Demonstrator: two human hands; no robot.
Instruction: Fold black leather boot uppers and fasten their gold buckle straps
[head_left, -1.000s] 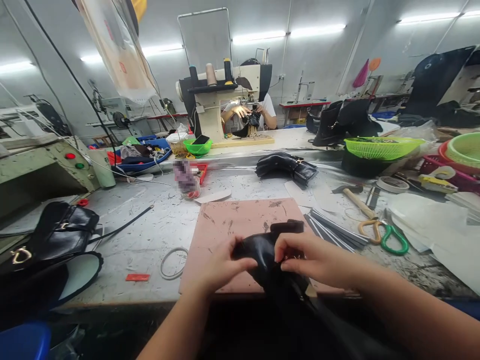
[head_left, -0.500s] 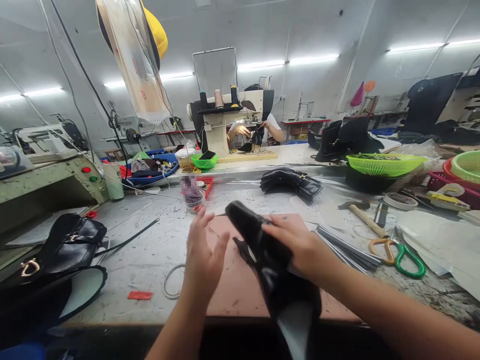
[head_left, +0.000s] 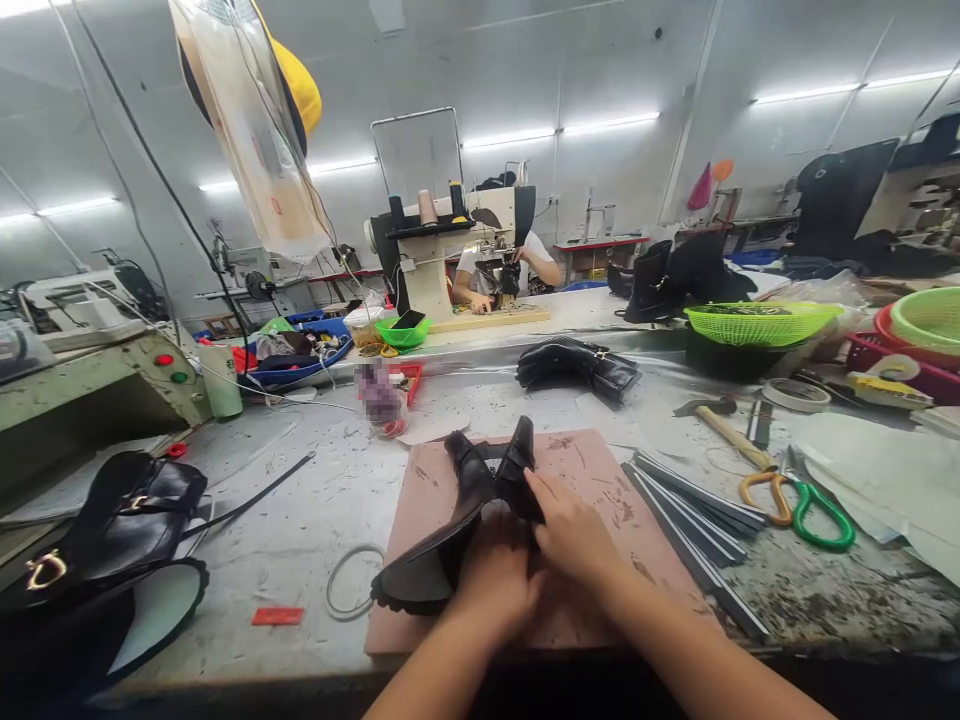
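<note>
A black leather boot upper [head_left: 466, 480] lies spread on the pink board [head_left: 600, 480], its pale lining turned up at the lower left. My left hand [head_left: 499, 580] reaches into the opening of the upper, closed against it, with its fingertips hidden in the dark leather. On the right part of the same upper, my right hand [head_left: 566, 525] grips the leather with its fingers on the outer side. Both hands are close together, and the upper's two narrow ends point away from me.
More black boot uppers lie at left [head_left: 142, 500] and beyond the board [head_left: 577, 365]. Right of the board are striped strips [head_left: 694, 520], scissors [head_left: 821, 515] and a hammer [head_left: 731, 435]. A metal ring [head_left: 352, 580] lies left. Across the bench a person sits behind a sewing machine [head_left: 427, 260].
The boot upper has come down from above the board and now lies spread on it. My left hand, earlier open and apart, has moved right into the upper. My right hand has shifted its grip.
</note>
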